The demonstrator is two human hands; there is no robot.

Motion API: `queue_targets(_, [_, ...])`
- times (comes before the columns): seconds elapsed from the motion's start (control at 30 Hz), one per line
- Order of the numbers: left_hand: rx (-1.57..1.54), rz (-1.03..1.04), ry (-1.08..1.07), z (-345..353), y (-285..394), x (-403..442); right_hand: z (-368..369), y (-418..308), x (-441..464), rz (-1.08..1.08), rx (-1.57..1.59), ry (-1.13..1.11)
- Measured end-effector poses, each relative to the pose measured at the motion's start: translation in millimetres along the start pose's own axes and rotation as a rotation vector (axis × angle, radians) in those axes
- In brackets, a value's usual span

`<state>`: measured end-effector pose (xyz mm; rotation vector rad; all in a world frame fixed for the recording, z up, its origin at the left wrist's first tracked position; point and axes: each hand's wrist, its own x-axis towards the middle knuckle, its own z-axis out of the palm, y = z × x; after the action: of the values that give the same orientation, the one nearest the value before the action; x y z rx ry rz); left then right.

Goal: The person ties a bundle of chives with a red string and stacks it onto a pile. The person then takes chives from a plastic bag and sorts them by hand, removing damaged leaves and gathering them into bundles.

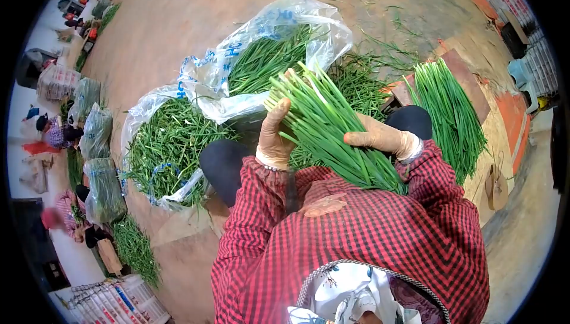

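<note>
A bunch of garlic chives [338,128] is held slantwise before my chest, pale stem ends up and to the left, green tips down by my right sleeve. My left hand [274,134], in a tan glove, grips the stem end, its thumb up and most fingers hidden behind the stems. Around the leafy part closes my right hand [380,135], gloved too, with its thumb lying across the leaves. To the right, a larger neat pile of chives [448,119] rests on a board [469,83]. Loose chives [362,83] lie beyond the bunch, between my knees.
Ahead stands an open clear plastic bag [332,36] with chives inside; another opened bag [139,113] of chives sits left of my knee. Filled bags [97,131], people [65,214] and a white crate [119,300] line the left side. Crates [540,57] stand far right.
</note>
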<state>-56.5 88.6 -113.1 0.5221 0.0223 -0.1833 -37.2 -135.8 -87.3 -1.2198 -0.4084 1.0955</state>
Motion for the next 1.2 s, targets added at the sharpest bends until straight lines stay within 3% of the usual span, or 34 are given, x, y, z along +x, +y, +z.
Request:
queue_targets(0.1, [0.003, -0.035, 0.035, 2, -2, 2, 2, 3, 7, -0.113, -0.119, -0.012])
queue_targets(0.2, [-0.071, 0.029, 0.063, 17, -4, -2, 6, 18, 12, -0.095, -0.113, -0.077])
queue_targets(0.3, [-0.027, 0.022, 0.036, 16, -2, -1, 4, 54, 11, -0.043, 0.256, -0.102])
queue_targets(0.37, [0.070, 0.082, 0.157, 11, -1, -4, 4, 64, 7, -0.092, 0.461, -0.013])
queue_targets(0.53, [0.255, 0.118, 0.209, -16, 9, -12, -6, 60, 2, -0.100, 0.443, 0.006])
queue_targets(0.6, [0.626, 0.073, 0.273, -24, 9, -18, -2, 58, 4, -0.124, 0.441, 0.015])
queue_targets(1.2, [0.518, 0.049, 0.150, -27, 20, -6, 2, 61, 2, -0.052, 0.418, 0.044])
